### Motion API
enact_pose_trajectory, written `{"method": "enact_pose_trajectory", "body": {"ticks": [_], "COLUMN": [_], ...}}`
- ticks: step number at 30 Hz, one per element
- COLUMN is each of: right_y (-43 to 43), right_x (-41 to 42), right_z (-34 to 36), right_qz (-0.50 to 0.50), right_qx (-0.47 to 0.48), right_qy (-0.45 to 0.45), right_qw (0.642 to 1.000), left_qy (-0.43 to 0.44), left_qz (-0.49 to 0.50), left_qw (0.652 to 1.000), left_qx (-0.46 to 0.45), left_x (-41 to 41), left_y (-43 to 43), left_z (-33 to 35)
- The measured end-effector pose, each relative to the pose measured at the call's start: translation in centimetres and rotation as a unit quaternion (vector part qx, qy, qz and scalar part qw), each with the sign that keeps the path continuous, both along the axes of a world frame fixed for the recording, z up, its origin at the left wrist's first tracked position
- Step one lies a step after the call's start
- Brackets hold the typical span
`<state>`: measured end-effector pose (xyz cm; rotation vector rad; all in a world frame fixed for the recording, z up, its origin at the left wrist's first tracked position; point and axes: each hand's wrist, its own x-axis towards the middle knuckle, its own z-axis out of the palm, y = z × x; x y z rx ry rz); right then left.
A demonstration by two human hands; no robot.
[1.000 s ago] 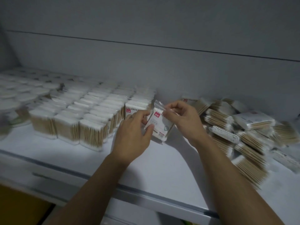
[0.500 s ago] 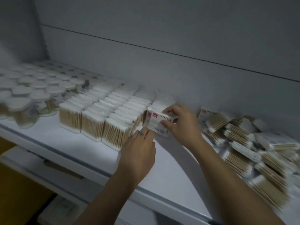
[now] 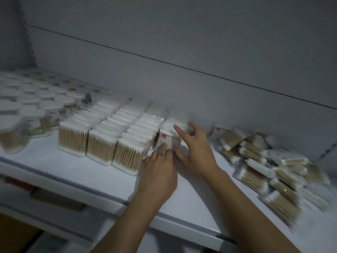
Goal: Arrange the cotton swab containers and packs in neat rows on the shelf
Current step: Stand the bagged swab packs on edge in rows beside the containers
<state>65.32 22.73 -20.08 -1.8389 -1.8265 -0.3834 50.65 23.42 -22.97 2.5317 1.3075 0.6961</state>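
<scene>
The clear plastic pack of wooden-stick cotton swabs [image 3: 168, 142] with a red-tagged white label stands upright at the front of the rightmost row [image 3: 174, 120] on the white shelf [image 3: 191, 196]. The left hand [image 3: 160, 170] presses straight fingertips on its face; the right hand [image 3: 197, 152] is spread, forefinger over the top, thumb at the lower edge. Likely light, slick-filmed and squashy: best steadied by its flat faces

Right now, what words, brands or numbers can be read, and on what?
None is readable.
Red tag on the front pack of the right row: blurred.
Red tag on the pack leaning at the wall: blurred.
Green labels on the round containers: blurred.
</scene>
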Motion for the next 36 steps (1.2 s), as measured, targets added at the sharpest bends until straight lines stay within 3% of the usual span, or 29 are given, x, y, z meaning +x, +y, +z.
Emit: {"method": "enact_pose_trajectory", "body": {"ticks": [4, 8, 12, 16, 21, 26, 29, 33, 36], "right_y": [-2.9, -5.7, -7.3, -6.9, -4.5, -3.3, -3.3, -2.9, -2.5], "right_x": [1.2, 4.7, 8.2, 11.3, 14.5, 16.5, 16.8, 16.8, 16.9], "right_z": [1.6, 2.8, 4.6, 6.0, 7.5, 8.0, 7.8, 6.3, 6.9], "right_qz": [-0.080, -0.145, -0.249, -0.287, -0.293, -0.221, -0.187, -0.116, -0.089], "right_qx": [-0.049, -0.034, -0.084, -0.145, -0.192, -0.327, -0.293, -0.254, -0.202], "right_qy": [0.000, 0.015, -0.014, -0.062, -0.096, -0.185, -0.240, -0.202, -0.230], "right_qw": [0.996, 0.989, 0.965, 0.945, 0.932, 0.900, 0.907, 0.939, 0.948], "left_qy": [-0.001, -0.003, -0.012, -0.024, -0.035, -0.042, -0.050, -0.050, -0.064], "left_qz": [0.000, -0.045, -0.084, -0.103, -0.097, -0.085, -0.069, -0.048, -0.027], "left_qw": [1.000, 0.999, 0.996, 0.994, 0.995, 0.995, 0.996, 0.997, 0.997], "left_qx": [0.019, 0.026, 0.021, 0.013, 0.008, -0.015, -0.015, -0.025, -0.042], "left_x": [0.1, 0.8, 3.3, 6.2, 8.5, 10.7, 12.2, 13.8, 14.5], "left_y": [-0.2, -0.3, -0.9, -1.8, -2.0, -1.6, -1.8, -2.5, -3.2], "left_z": [0.5, 1.3, 2.6, 3.8, 4.7, 5.1, 5.2, 5.1, 5.0]}}
